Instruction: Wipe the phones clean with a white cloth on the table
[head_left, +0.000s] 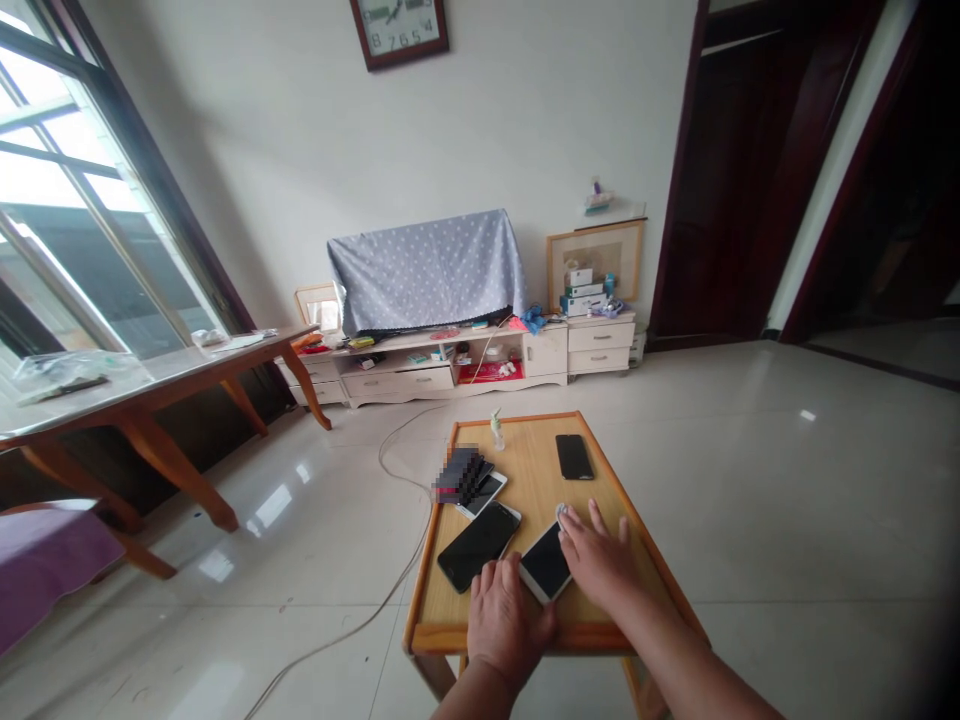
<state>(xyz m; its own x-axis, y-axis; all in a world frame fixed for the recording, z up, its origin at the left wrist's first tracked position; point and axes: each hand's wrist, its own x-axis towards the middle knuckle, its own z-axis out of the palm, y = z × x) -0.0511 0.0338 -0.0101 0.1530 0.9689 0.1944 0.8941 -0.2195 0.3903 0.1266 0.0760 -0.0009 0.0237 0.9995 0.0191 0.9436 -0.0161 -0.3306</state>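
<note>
A white-framed phone (545,566) with a dark screen lies near the front of the small wooden table (540,445). My left hand (504,612) rests at its lower left edge, holding it between thumb and fingers. On its upper right side, my right hand (600,552) presses a small whitish wad (562,511) with the fingertips, other fingers spread. A larger black phone (478,545) lies to the left, partly over a white one. Behind it are another white phone (487,492) and a blurred dark stack (459,474). One black phone (574,457) sits at the back right.
A small clear spray bottle (497,430) stands at the table's back edge. A cable (382,600) runs across the floor on the left. Beyond are a low white cabinet (546,352) and a cloth-covered object (427,270). A long table (150,390) stands at the left.
</note>
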